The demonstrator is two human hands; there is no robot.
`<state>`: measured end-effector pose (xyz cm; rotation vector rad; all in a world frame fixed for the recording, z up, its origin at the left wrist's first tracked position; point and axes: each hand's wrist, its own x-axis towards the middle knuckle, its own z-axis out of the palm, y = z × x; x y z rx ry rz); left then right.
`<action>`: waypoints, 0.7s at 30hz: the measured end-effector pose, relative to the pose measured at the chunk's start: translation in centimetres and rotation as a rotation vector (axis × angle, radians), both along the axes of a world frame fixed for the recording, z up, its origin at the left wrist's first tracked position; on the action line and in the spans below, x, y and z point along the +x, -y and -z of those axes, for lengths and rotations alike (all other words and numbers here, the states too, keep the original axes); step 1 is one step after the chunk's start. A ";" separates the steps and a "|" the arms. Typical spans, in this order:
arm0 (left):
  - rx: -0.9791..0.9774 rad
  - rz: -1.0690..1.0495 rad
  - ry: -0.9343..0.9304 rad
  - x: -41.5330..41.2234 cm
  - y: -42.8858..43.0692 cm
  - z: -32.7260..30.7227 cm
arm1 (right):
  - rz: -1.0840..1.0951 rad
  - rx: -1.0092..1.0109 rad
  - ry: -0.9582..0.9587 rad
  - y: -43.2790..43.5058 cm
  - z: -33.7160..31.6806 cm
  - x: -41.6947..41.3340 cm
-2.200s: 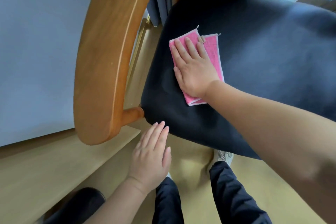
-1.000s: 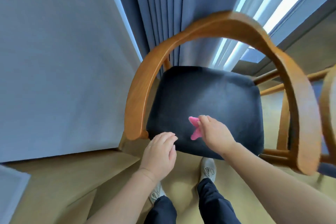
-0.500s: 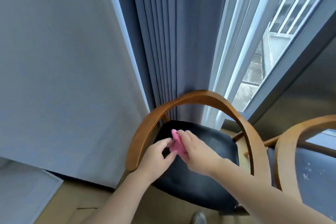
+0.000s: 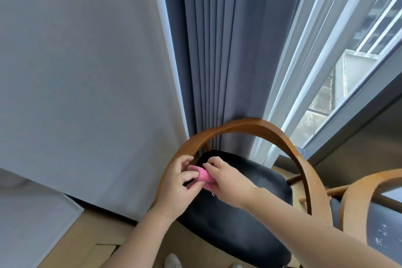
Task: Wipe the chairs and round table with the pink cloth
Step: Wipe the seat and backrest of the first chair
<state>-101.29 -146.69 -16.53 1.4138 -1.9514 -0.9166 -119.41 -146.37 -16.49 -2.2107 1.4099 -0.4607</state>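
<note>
Pink cloth [image 4: 203, 175] bunched into a short wad, long axis running roughly from left hand [image 4: 178, 183] to right hand [image 4: 226, 183], tilted down toward the right. Both hands pinch it, fingers closed on opposite ends, above the black seat [image 4: 239, 213] of the chair [image 4: 250, 125]. Curved wooden backrest arcs just behind and left of the grip. Second chair [image 4: 359, 191] to the right. Grey curtain [image 4: 213, 50], window [image 4: 348, 61] beyond; wall [image 4: 76, 72] left; wood floor [image 4: 104, 230] below.
</note>
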 end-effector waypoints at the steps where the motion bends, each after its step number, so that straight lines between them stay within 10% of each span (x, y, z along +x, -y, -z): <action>1: 0.014 0.001 -0.018 0.5 0.5 -0.1 | 0.006 0.006 0.000 0.5 -0.1 0.4; 21: 0.411 0.057 -0.027 13.0 10.0 6.9 | 0.137 0.393 -0.036 9.0 5.8 11.3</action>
